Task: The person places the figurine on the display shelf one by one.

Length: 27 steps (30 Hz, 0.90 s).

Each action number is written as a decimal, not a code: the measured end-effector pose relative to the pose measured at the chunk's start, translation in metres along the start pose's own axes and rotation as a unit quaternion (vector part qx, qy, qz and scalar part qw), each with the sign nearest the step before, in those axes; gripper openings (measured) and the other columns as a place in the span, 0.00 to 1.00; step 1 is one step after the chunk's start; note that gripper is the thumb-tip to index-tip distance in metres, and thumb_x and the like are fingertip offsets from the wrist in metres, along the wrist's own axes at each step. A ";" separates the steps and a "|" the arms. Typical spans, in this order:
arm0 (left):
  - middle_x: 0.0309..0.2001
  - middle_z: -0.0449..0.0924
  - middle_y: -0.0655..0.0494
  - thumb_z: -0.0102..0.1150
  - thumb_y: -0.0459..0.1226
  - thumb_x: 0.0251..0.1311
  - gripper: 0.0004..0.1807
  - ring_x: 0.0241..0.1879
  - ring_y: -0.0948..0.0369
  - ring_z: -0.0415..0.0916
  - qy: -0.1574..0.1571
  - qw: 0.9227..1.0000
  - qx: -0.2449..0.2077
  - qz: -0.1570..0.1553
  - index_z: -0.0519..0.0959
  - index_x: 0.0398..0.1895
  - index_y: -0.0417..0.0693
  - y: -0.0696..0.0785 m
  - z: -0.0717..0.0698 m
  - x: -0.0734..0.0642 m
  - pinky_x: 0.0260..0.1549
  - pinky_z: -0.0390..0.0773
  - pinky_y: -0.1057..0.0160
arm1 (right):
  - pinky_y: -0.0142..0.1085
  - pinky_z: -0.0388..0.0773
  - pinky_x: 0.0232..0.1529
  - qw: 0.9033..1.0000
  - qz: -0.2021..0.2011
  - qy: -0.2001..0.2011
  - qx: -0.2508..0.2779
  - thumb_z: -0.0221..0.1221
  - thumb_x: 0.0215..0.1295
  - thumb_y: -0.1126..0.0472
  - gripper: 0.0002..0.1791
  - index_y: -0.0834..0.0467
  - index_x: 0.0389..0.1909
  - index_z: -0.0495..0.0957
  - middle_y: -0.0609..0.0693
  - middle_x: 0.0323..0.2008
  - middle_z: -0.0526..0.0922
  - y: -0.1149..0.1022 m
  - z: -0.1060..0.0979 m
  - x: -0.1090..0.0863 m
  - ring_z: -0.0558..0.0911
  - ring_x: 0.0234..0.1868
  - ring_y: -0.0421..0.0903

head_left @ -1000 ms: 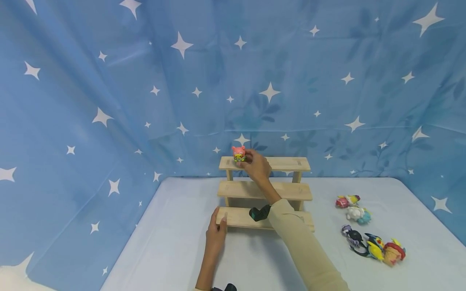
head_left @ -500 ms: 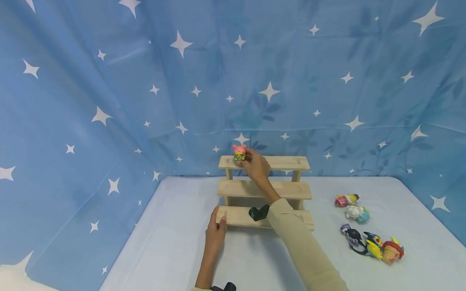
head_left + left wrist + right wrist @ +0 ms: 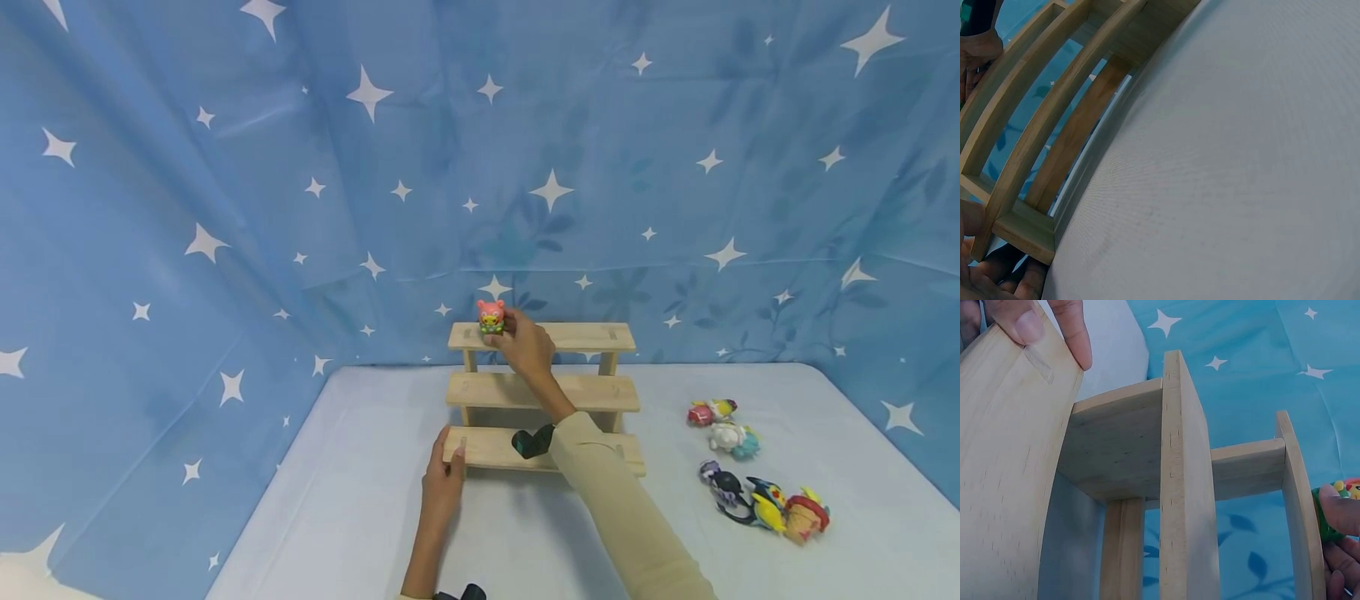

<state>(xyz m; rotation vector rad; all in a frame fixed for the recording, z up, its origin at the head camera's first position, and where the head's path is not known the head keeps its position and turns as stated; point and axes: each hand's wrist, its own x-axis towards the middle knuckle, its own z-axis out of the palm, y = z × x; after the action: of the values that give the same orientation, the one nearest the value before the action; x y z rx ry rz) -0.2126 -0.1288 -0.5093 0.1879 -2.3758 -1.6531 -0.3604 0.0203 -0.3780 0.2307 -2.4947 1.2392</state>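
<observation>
A three-step wooden shelf (image 3: 592, 392) stands against the back of the table. My right hand (image 3: 529, 346) pinches a small pink, yellow and green toy figure (image 3: 491, 317) at the left end of the top step. In the right wrist view the figure's green side (image 3: 1324, 515) shows between thumb and fingers, right at the board's edge. My left hand (image 3: 442, 482) grips the left end of the lowest step (image 3: 498, 447), thumb on top. From the left wrist view, its fingers (image 3: 1025, 281) reach round the shelf's side panel.
Several toy figures lie on the white table at the right: a pink and yellow one (image 3: 712, 412), a white and teal one (image 3: 735, 439), a dark one (image 3: 726, 485), and a blue and yellow one (image 3: 767, 502) beside a tan and red one (image 3: 807, 517). A blue star-patterned curtain (image 3: 420, 225) hangs behind.
The whole head view has shifted slightly. The right hand keeps the figure at the top step's left end, with only slight movement. The left hand stays on the lowest step.
</observation>
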 end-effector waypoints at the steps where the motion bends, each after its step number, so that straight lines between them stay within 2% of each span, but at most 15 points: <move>1: 0.69 0.64 0.34 0.47 0.43 0.74 0.29 0.68 0.37 0.63 0.000 1.000 0.001 0.001 0.58 0.74 0.43 0.000 0.000 0.000 0.61 0.69 0.38 | 0.48 0.77 0.49 1.000 0.000 0.000 -0.001 0.70 0.56 0.50 0.33 0.54 0.63 0.74 0.50 0.54 0.84 0.000 0.000 0.000 0.83 0.53 0.50; 10: 0.70 0.64 0.35 0.47 0.43 0.74 0.29 0.68 0.38 0.64 -0.003 1.000 -0.010 -0.012 0.58 0.74 0.45 -0.001 0.002 -0.002 0.61 0.69 0.39 | 0.47 0.77 0.48 1.000 0.014 0.005 -0.006 0.70 0.56 0.48 0.31 0.53 0.60 0.76 0.49 0.52 0.86 -0.002 0.001 -0.002 0.84 0.51 0.49; 27: 0.69 0.64 0.34 0.47 0.43 0.74 0.30 0.67 0.37 0.64 -0.004 1.000 -0.008 -0.009 0.58 0.74 0.44 0.003 -0.001 -0.001 0.61 0.70 0.39 | 0.48 0.77 0.47 1.000 0.009 0.010 -0.016 0.69 0.57 0.48 0.29 0.53 0.58 0.78 0.49 0.50 0.86 -0.001 0.003 0.002 0.84 0.50 0.49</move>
<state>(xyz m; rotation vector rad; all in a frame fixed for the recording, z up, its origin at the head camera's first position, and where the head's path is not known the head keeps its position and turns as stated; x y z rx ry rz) -0.2116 -0.1281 -0.5066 0.2005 -2.3722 -1.6830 -0.3627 0.0176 -0.3786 0.1878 -2.5031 1.2029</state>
